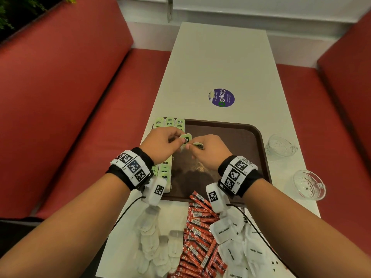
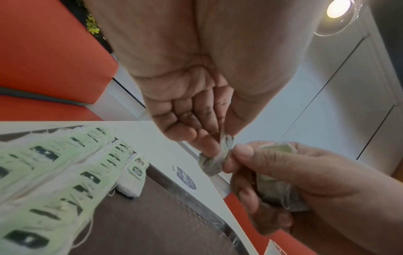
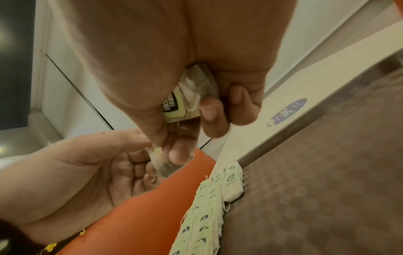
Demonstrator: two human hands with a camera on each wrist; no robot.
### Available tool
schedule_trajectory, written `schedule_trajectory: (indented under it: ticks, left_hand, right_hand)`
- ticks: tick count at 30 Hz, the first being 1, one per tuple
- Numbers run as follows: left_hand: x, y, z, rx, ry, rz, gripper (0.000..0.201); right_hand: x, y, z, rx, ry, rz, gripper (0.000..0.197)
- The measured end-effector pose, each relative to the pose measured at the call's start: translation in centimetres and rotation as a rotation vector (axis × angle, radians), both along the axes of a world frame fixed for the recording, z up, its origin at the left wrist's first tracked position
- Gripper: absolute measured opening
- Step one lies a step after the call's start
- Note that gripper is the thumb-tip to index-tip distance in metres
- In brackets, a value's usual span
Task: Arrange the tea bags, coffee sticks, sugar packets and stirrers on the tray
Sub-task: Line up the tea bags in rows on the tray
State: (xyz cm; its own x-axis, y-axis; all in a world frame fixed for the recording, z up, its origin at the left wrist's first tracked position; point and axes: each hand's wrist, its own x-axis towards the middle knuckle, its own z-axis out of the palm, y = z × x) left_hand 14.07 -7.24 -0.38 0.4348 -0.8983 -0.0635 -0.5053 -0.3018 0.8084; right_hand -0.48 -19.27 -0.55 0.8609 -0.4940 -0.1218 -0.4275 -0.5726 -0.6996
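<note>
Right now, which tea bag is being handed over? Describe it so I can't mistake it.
Start at the brown tray; rows of green-tagged tea bags line its left edge. Above that edge the left hand and right hand meet, both pinching one tea bag. Unlike the rows, it is lifted in the air.

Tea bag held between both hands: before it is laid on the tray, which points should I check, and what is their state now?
1. Left hand pinches the tea bag: ok.
2. Right hand holds further tea bags: ok.
3. Tea bag rows neat on the tray's left side: ok.
4. Bare room on the tray: ok.
5. String free of tangles: cannot tell.
6. Coffee sticks and sugar packets on the tray: not ok, on the table.
</note>
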Motion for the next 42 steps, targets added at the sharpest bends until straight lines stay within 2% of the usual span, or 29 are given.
schedule_trajectory:
  ticks: [4,8,11,14,16,21,23,26,31,35,42]
  left_hand:
    - [-0.1,0.1,-0.2,-0.030,0.081,-0.055,0.010]
    - [0.2,-0.4,-0.5,-0.014,-0.038,-0.014,0.011]
    - [0.7,-0.7,-0.4,-0.004,-0.120,0.029,0.011]
    - [1.0,-0.8,-0.3,0.006,-0.116,-0.015,0.011]
    - [1.0,-1.0,-0.4,-0.010,-0.093,-0.049,0.009]
    - [1.4,-1.8,-1.0,-0.030,-0.121,-0.038,0.010]
    - [2.3,-2.4,-1.5,0.004,-0.155,0.021,0.008]
    - [4.2,-3.5,-2.8,0.120,-0.181,0.134,0.012]
    - [5.3,-5.1,-5.1,0.355,-0.290,0.051,0.019]
    - [5.4,-6.7,-6.5,0.401,-0.312,0.054,0.024]
    - [5.9,-8.1,-7.1,0.433,-0.343,0.129,0.029]
  right_hand:
    - [0.0,-0.2,-0.1,-0.020,-0.003,0.000,0.039]
    - [0.0,-0.5,-0.7,-0.016,0.029,0.026,0.030]
    - [-0.1,-0.7,-1.1,-0.084,0.067,-0.003,0.026]
    - [-0.1,-0.7,-1.3,-0.081,-0.022,-0.062,0.030]
    - [0.2,-0.8,-1.4,-0.064,-0.059,-0.049,0.021]
    - [0.7,-0.9,-1.6,-0.028,-0.027,-0.067,0.020]
    - [0.8,-1.0,-1.6,0.009,-0.015,-0.109,0.011]
    - [0.6,-1.1,-1.4,0.149,-0.010,-0.167,0.013]
    - [0.3,-1.2,-1.3,0.210,0.051,-0.175,0.012]
    - [0.2,-1.3,-1.2,0.168,0.058,-0.148,0.020]
    - [-0.1,-1.6,-1.6,0.178,0.060,-0.157,0.011]
